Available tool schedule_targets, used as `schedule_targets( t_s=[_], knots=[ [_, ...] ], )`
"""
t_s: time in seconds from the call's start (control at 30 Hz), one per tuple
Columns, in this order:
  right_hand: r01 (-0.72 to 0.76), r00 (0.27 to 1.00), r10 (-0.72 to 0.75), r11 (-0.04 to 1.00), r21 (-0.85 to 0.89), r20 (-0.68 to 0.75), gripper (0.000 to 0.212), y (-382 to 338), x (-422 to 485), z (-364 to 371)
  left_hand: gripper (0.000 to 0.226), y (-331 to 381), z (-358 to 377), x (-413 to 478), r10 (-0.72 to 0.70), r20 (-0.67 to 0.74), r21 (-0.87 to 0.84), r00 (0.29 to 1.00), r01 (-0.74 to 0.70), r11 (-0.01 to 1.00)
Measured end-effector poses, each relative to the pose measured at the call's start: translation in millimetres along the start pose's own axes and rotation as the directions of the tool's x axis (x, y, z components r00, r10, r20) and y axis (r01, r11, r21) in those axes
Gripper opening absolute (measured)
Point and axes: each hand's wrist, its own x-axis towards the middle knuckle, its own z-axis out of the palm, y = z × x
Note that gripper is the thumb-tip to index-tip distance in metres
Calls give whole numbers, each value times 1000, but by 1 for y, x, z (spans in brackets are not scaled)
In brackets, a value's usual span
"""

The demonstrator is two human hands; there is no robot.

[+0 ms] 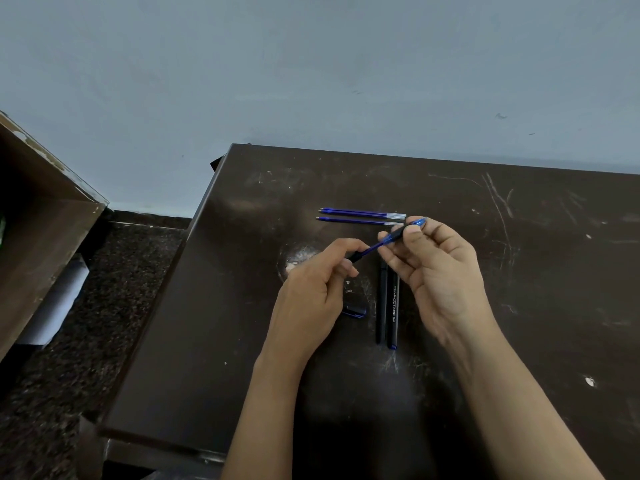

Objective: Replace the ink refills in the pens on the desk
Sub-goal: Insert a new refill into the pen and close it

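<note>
Dark desk [214, 341], left hand [311, 292], right hand [443, 275] — pinching blue pen [382, 241]

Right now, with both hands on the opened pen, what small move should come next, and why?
Probably draw the left hand away from the right hand: the blue refill shows between the two parts of the pen, only partly out, and spare refills wait on the desk.
</note>
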Motion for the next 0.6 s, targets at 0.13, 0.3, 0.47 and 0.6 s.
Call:
schedule_targets(
  t_s=[0.13,0.3,0.47,0.6],
  knots=[
    [-14,998,19,996,-91,56,14,7,-4,4,26,2,0,1,1,8,-32,1000,-1,999],
    [-26,997,35,990,-138,64,18,8,-5,4,19,3,2,2,-18,-69,-23,997,17,1000],
    [-32,997,40,994,-107,71,22,7,-5,4,16,3,0,1,-13,-103,39,995,17,999],
    [-42,997,48,995,-88,65,15,9,-4,3,32,7,0,0,-43,-130,72,991,52,996]
  ],
)
